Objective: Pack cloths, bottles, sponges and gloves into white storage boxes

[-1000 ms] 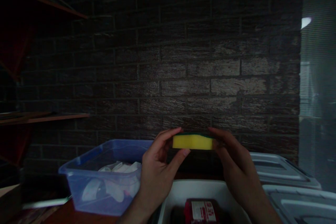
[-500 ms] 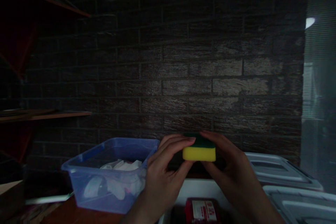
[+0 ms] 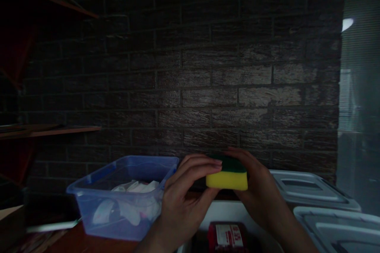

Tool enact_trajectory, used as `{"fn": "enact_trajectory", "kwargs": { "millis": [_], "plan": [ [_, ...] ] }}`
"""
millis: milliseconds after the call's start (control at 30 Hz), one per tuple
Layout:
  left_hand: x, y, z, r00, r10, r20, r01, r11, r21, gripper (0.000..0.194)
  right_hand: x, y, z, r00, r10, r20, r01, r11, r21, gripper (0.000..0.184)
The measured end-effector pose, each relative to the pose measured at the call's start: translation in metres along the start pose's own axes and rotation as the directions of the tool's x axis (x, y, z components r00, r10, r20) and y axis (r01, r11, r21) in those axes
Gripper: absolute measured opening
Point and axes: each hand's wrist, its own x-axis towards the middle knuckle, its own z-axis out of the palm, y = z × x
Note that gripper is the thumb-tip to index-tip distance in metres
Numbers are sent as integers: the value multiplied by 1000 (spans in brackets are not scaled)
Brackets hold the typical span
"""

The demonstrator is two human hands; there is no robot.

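A yellow sponge with a dark green scouring top is held level between my two hands, in front of the brick wall. My left hand grips its left end, fingertips on the green side and thumb beneath. On the right end, my right hand has its fingers along the top and far side, its thumb partly hidden under the sponge. Below the hands stands a white bin, and in it lies a red package with a white label.
To the left, a translucent blue plastic box contains white items. Grey lids lie at the right. Wooden shelves jut out from the left, and a dark brick wall rises behind.
The sponge has come lower and tipped, so that its green top now shows. Both hands have shifted with it, the left one moving rightward, and stay closed on the sponge.
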Motion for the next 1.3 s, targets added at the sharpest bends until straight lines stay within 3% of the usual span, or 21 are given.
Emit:
{"fn": "enact_trajectory", "kwargs": {
  "millis": [133,233,367,467,567,700,900,1033,1300],
  "plan": [
    [-4,-8,0,986,-151,-75,146,987,-65,39,0,-2,-2,999,40,-19,-38,995,87,42],
    [-5,-22,-4,946,-303,-114,287,948,-139,44,0,-9,-2,993,108,-50,-96,976,198,31],
    [-4,-37,-6,890,-453,53,451,856,-253,57,-3,-21,0,982,163,-98,-109,904,413,29],
    [-4,-43,-2,850,-477,222,524,811,-259,62,-6,-27,2,981,129,-145,-56,903,427,30],
    [-3,-44,4,826,-482,294,548,809,-214,54,-5,-28,2,983,-46,-176,98,949,298,35],
    [1,-41,6,818,-483,311,552,812,-191,48,-3,-30,-1,972,-208,-108,226,953,202,47],
    [1,-39,4,805,-487,337,571,791,-220,42,-7,-37,0,976,-216,-27,216,940,266,55],
    [-1,-42,3,800,-498,334,580,784,-220,45,-7,-39,-2,974,-227,-16,223,938,267,52],
    [3,-43,3,822,-545,167,569,766,-299,48,-8,-34,-2,968,-250,-31,251,953,168,46]
  ]
}}
